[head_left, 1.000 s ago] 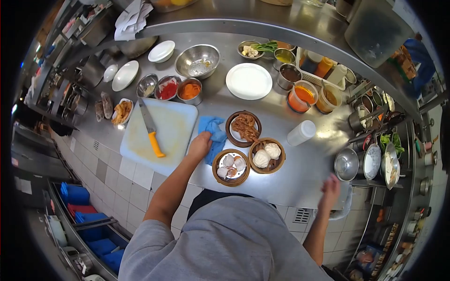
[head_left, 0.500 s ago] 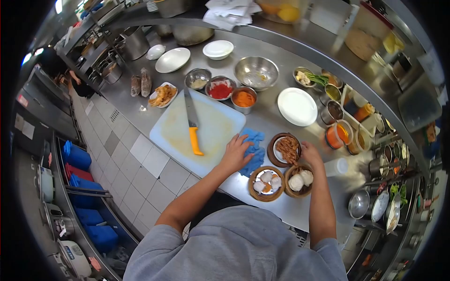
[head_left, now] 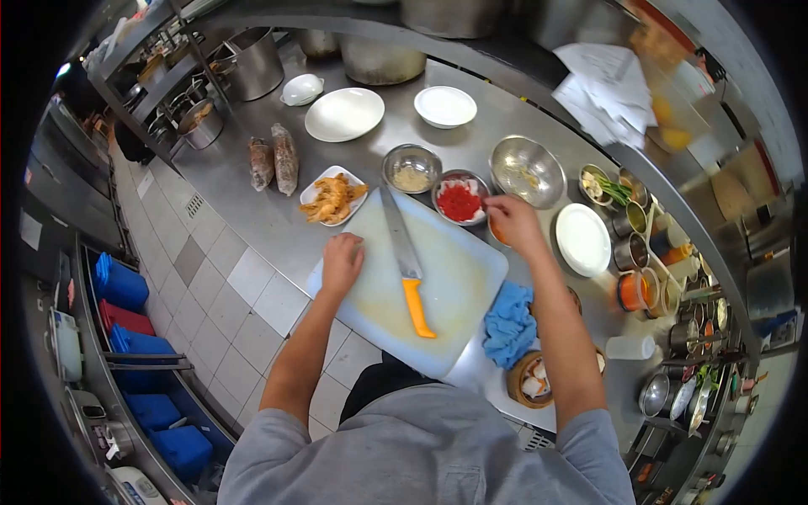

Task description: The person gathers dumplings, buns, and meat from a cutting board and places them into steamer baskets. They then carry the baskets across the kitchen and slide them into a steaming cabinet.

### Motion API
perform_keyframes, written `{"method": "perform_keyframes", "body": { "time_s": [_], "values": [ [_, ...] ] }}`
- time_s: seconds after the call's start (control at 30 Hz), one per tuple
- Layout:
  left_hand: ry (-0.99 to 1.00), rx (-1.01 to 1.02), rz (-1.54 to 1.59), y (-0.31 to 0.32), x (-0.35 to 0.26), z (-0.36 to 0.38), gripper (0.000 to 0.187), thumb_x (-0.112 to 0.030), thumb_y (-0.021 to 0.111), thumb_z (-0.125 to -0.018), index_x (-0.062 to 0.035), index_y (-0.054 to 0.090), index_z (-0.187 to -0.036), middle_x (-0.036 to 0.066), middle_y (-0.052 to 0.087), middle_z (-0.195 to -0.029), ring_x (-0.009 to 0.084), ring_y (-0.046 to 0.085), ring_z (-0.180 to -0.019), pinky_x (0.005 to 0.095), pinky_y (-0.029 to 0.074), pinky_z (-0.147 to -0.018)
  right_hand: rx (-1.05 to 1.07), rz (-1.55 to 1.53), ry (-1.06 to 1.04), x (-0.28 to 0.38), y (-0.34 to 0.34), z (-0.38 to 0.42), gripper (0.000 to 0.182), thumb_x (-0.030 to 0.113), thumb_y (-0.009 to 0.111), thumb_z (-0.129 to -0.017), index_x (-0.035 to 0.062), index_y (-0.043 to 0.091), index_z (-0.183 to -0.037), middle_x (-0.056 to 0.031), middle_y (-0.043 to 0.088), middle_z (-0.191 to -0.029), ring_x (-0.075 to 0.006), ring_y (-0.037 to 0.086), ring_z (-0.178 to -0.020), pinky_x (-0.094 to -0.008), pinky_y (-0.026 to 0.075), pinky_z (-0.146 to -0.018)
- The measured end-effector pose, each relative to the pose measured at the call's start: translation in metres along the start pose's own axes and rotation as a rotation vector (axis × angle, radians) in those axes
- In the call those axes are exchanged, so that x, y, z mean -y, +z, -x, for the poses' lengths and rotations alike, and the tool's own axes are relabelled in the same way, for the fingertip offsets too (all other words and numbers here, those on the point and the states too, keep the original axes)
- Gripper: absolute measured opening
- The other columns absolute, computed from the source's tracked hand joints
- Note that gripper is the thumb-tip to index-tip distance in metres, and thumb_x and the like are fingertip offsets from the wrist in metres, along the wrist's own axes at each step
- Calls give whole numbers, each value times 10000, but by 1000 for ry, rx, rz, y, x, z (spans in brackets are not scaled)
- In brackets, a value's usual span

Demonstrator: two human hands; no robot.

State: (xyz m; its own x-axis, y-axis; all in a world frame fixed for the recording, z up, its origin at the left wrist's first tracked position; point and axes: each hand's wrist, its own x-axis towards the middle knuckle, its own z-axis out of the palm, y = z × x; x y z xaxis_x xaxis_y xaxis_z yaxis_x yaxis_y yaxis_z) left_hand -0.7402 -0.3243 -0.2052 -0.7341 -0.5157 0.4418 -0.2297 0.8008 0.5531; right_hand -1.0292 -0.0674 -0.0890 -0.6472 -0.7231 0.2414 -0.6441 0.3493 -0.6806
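Note:
My left hand (head_left: pixel 342 261) is at the left edge of the white cutting board (head_left: pixel 454 290), fingers loosely bent and apart, with nothing visible in it. A knife (head_left: pixel 404 240) with a yellow handle lies on the board. My right hand (head_left: pixel 515 223) reaches over a metal bowl of orange food (head_left: pixel 498 233), hiding most of it. Its bent fingers come close to the rim of a metal bowl with red food (head_left: pixel 460 200); their grip is hidden. Below my right forearm are a crumpled blue cloth (head_left: pixel 508 324) and a bamboo steamer (head_left: pixel 519 389) of dumplings, partly covered.
A dish of fried food (head_left: pixel 334 199), two wrapped rolls (head_left: pixel 274 160) and white dishes (head_left: pixel 345 114) stand behind the board. An empty metal bowl (head_left: pixel 528 171) and a white plate (head_left: pixel 582 240) are to the right. A steel shelf edge (head_left: pixel 673 181) overhangs the counter.
My right hand has gone from the bamboo steamers to the metal bowls at the back. My left hand has left the blue cloth for the board's left edge. The view has shifted left.

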Motion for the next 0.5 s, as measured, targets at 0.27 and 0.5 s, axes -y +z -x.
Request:
{"method": "perform_keyframes", "body": {
  "time_s": [0.27,0.5],
  "values": [
    [-102,12,24,5,7,-2,150,-116,679,-829,-89,654,-974,74,613,-1095,294,535,-1058,434,403,-888,261,336,-10,13,164,-138,213,136,640,-856,95,737,-1041,-186,709,-1022,-344,683,-975,-434,533,-870],
    [-124,27,61,1,10,-6,142,-98,686,-816,-93,661,-956,72,610,-1113,286,535,-1074,425,408,-889,315,624,148,-11,238,-175,197,217,683,-808,114,755,-960,-170,716,-1012,-352,694,-938,-467,551,-828]
  ]
}}
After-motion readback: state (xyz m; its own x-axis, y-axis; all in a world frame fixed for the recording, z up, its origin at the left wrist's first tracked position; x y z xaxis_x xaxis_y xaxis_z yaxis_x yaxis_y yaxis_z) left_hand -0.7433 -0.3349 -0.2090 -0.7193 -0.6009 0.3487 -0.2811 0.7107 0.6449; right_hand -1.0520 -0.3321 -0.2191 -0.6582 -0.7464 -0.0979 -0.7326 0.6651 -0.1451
